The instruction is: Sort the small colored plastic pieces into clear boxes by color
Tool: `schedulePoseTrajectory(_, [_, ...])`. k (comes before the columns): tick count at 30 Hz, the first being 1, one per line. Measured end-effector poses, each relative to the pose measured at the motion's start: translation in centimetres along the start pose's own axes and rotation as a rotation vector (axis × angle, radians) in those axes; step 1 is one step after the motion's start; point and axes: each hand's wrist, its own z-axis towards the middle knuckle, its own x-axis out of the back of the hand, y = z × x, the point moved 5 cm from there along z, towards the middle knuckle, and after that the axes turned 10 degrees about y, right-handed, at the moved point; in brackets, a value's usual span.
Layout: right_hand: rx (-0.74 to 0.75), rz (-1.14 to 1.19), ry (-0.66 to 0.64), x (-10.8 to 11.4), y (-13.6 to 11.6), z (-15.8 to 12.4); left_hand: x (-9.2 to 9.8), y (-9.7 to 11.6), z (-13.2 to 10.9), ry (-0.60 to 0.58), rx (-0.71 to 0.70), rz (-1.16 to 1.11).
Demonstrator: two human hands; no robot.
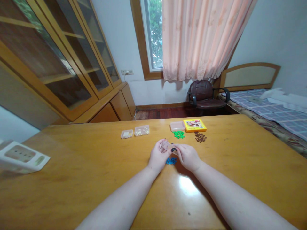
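Note:
Between my two hands is a small clear plastic box [167,146], held above the table. My left hand [158,156] grips its left side, fingers curled round it. At the box's right end, my right hand [188,156] is closed with thumb and fingers on the plastic; dark nails show there. Just below the hands lies a pile of small blue pieces [171,161]. Beyond them is a heap of green pieces [178,134], and to its right a heap of brown pieces [200,137]. Whether the box holds anything I cannot make out.
A yellow printed box [196,125] stands beside a clear plastic case [177,126] at the back. Left of these sit a clear box with pale pieces [142,130] and a smaller clear box [126,134]. A white object [22,156] is at the table's left.

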Motion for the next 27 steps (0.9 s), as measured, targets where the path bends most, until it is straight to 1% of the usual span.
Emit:
schedulePoseTrajectory(3, [-0.014, -0.014, 0.015, 0.0, 0.0, 0.0, -0.1, 0.0, 0.0, -0.004, -0.002, 0.000])
schedulePoseTrajectory(7, [0.006, -0.046, 0.040, 0.3, -0.3, 0.0, -0.2, 0.2, 0.0, -0.019, -0.009, 0.005])
schedulePoseTrajectory(11, [-0.013, -0.028, 0.080, 0.5, -0.4, 0.1, -0.2, 0.6, -0.3, -0.032, -0.028, 0.014])
schedulePoseTrajectory(16, [-0.191, 0.007, 0.133, 0.5, 1.1, 0.0, -0.4, 0.4, -0.7, -0.087, -0.062, 0.045])
schedulePoseTrajectory(18, [-0.226, 0.067, 0.131, 0.4, 1.7, -0.1, -0.2, 0.2, -0.5, -0.114, -0.053, 0.044])
schedulePoseTrajectory(20, [-0.284, 0.160, 0.136, 0.3, 2.6, -0.2, -0.1, 0.0, -0.2, -0.166, -0.047, 0.031])
schedulePoseTrajectory(22, [-0.397, 0.277, 0.143, 0.0, 3.7, -0.3, 0.1, 0.2, 0.0, -0.245, -0.051, 0.023])
schedulePoseTrajectory(24, [-0.541, 0.391, 0.157, -0.3, 4.8, -0.5, 0.2, 0.4, 0.0, -0.327, -0.059, 0.024])
schedulePoseTrajectory(27, [-0.716, 0.504, 0.205, -0.6, 6.0, -0.7, 0.1, 0.9, -0.3, -0.420, -0.068, 0.041])
